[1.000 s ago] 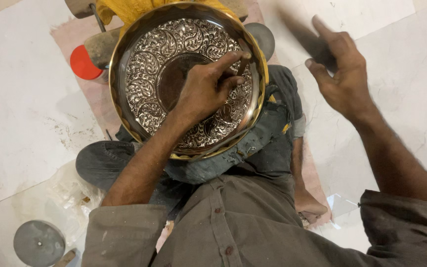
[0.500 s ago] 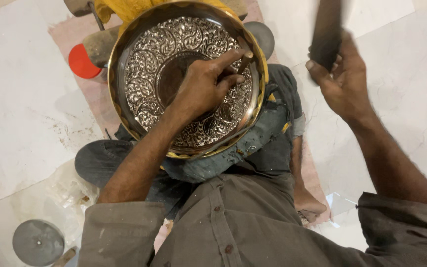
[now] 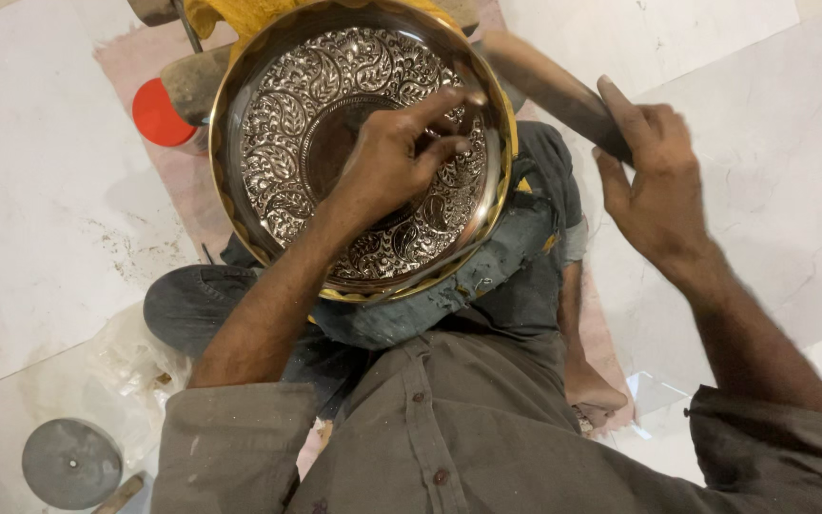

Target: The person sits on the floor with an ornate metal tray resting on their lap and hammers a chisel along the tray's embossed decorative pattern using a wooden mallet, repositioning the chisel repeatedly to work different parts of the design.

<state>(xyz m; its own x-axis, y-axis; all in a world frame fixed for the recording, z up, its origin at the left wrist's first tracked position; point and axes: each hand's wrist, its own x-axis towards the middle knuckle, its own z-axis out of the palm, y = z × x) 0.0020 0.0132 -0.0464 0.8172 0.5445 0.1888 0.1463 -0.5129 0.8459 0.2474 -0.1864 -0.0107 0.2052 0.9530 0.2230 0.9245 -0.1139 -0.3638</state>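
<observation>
A large round metal plate [image 3: 278, 124] with an embossed silver leaf pattern and a brass rim rests tilted on my lap over a grey pad [image 3: 430, 305]. My left hand [image 3: 392, 157] lies on the plate's middle, its fingers pinched around a thin punch-like tool that is mostly hidden. My right hand [image 3: 654, 186] is to the right of the plate, closed around a dark, blurred hammer [image 3: 549, 90] that slants toward the plate's upper right rim.
A red round lid [image 3: 156, 114] lies on the pink mat [image 3: 135, 57] at the upper left. A grey metal disc [image 3: 70, 462] sits on the white tiled floor at the lower left, beside a crumpled clear plastic sheet [image 3: 130, 357]. A wooden block [image 3: 192, 81] lies behind the plate.
My right hand has swung the hammer from upright down toward the plate's rim. My left hand has stayed on the plate with only a small shift of its fingers.
</observation>
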